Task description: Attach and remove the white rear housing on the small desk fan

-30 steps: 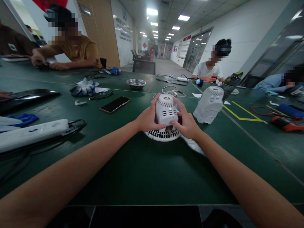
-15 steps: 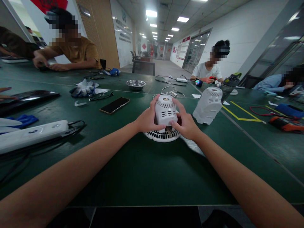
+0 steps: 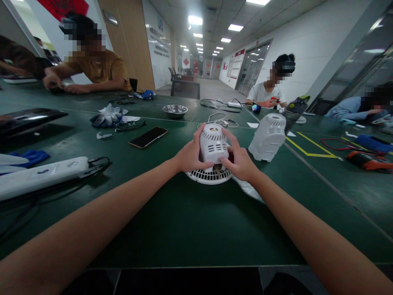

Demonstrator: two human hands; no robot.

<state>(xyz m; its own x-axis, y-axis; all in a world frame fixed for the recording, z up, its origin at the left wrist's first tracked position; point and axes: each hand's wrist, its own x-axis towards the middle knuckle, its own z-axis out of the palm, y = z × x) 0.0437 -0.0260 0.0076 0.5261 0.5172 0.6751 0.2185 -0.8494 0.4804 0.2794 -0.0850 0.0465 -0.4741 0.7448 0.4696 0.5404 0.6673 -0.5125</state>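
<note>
Gloves [image 3: 108,115] and a phone [image 3: 148,137] lie toward the tabletop's [image 3: 190,229] left edge. Back from the middle of its near edge, the left hand [image 3: 193,153], half curled, clasps the left side of a white cover [image 3: 214,144] over a round grille [image 3: 208,177]; the right hand [image 3: 241,162], likewise curled, clasps the right side. Another white housing [image 3: 267,138] stands toward the right edge.

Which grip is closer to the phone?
Left. The left grip is to the right of the phone; the right grip is farther right, across the held white housing.
</note>
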